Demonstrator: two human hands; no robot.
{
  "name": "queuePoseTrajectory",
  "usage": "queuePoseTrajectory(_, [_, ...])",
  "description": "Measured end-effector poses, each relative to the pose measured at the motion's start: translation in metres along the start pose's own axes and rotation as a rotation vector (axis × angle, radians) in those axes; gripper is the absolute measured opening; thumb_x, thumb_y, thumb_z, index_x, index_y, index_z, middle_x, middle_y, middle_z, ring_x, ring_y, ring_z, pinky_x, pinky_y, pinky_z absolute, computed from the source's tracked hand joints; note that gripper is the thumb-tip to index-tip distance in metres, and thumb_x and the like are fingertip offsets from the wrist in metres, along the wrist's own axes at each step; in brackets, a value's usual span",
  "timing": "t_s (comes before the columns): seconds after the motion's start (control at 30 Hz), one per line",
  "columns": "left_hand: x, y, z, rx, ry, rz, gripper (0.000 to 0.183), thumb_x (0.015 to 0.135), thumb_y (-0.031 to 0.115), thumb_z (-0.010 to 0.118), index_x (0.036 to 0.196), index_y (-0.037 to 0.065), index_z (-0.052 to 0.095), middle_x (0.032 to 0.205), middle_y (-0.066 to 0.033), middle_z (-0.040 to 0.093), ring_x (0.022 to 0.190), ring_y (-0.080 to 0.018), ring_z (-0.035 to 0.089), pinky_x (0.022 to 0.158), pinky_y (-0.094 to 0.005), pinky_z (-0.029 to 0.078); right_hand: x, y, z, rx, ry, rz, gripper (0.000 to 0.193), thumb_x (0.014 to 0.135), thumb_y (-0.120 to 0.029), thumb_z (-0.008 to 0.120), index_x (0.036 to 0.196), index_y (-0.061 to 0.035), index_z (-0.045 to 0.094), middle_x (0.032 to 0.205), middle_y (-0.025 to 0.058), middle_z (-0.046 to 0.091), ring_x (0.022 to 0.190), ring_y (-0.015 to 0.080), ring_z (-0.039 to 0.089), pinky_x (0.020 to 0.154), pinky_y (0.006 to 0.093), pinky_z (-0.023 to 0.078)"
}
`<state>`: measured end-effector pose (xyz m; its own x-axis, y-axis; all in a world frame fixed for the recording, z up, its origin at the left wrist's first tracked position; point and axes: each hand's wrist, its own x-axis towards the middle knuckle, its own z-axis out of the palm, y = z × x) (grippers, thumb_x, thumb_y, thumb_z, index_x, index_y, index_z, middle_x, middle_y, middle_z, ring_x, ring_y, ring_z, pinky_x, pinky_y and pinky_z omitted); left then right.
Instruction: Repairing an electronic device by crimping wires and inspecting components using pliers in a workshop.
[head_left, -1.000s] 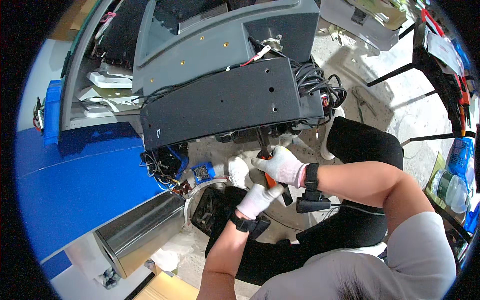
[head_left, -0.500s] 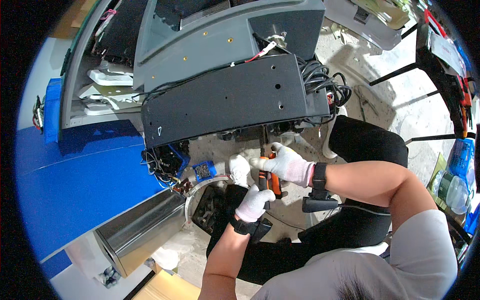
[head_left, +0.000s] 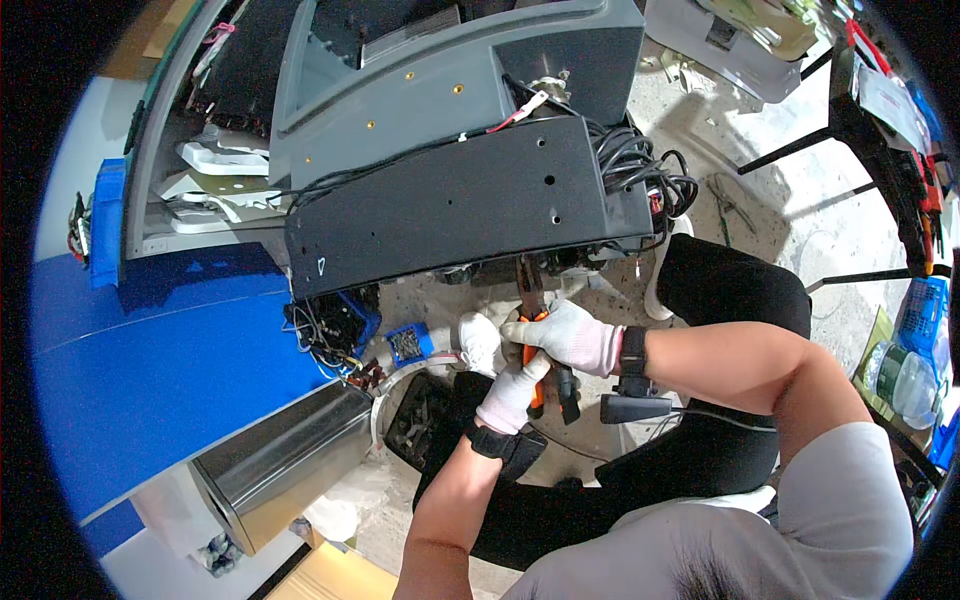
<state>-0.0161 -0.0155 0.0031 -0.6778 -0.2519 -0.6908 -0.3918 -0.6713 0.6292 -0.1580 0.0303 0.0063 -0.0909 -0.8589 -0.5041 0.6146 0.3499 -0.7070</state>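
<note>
Orange-and-black-handled pliers (head_left: 530,290) point away from me, their metal jaws at the lower edge of a dark grey metal panel (head_left: 440,205). What the jaws touch under that edge is hard to make out. My right hand (head_left: 568,335), in a white glove, is closed round the upper part of the handles. Just below it, my left hand (head_left: 515,393), also gloved, is closed on the handles from the left, its fingers partly hidden. Both wrists wear black straps.
A bundle of black cables (head_left: 645,165) hangs at the panel's right end. Left of my hands are a small blue tray of screws (head_left: 408,344) and a dark bin (head_left: 415,415). A blue tabletop (head_left: 150,370) lies at left; a black-legged stand (head_left: 850,140) is at right.
My left hand has moved up and right, from lower on the tool to close beside my right hand. The handles have shifted slightly, and more of the metal jaws shows.
</note>
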Motion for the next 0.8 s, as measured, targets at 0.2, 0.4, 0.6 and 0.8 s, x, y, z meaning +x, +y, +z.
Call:
queuePoseTrajectory(0.2, [0.001,0.005,-0.005,0.521,-0.102,-0.059,0.058,0.085,0.024,0.061,0.129,-0.001,0.033,0.12,-0.0096,0.049,0.112,-0.0184,0.046,0.096,-0.0315,0.037,-0.005,-0.014,-0.003,-0.468,0.219,0.089,0.038,0.081,-0.031,0.064,0.094,0.0044,0.058,0.074,0.0123,0.063,0.066,0.0199,0.06,0.063,0.0322,0.049])
queuePoseTrajectory(0.4, [-0.006,-0.035,0.026,0.287,0.073,0.246,0.073,0.073,0.006,0.072,0.132,0.001,0.028,0.12,-0.0088,0.05,0.112,-0.0184,0.048,0.094,-0.0333,0.041,-0.005,-0.012,0.014,-0.564,0.258,0.06,0.056,0.077,-0.04,0.065,0.102,0.0086,0.053,0.089,0.0232,0.063,0.081,0.0309,0.063,0.072,0.0348,0.049])
queuePoseTrajectory(0.6, [-0.01,-0.014,0.007,0.194,0.076,0.003,0.054,0.074,0.002,0.062,0.124,0.0,0.042,0.116,-0.0083,0.052,0.108,-0.0182,0.05,0.092,-0.031,0.041,-0.011,-0.03,0.016,-0.754,0.331,0.217,0.064,0.076,-0.042,0.067,0.108,0.01,0.048,0.096,0.0238,0.062,0.088,0.0321,0.063,0.078,0.0334,0.049])
queuePoseTrajectory(0.8, [-0.008,-0.005,-0.01,0.241,0.094,-0.167,0.043,0.066,0.001,0.055,0.109,0.0,0.054,0.096,-0.0044,0.06,0.088,-0.0161,0.058,0.078,-0.0266,0.045,-0.014,-0.024,0.006,-0.223,0.165,0.089,0.048,0.075,-0.024,0.075,0.107,0.0041,0.053,0.095,0.0109,0.065,0.083,0.0155,0.062,0.073,0.0276,0.05])
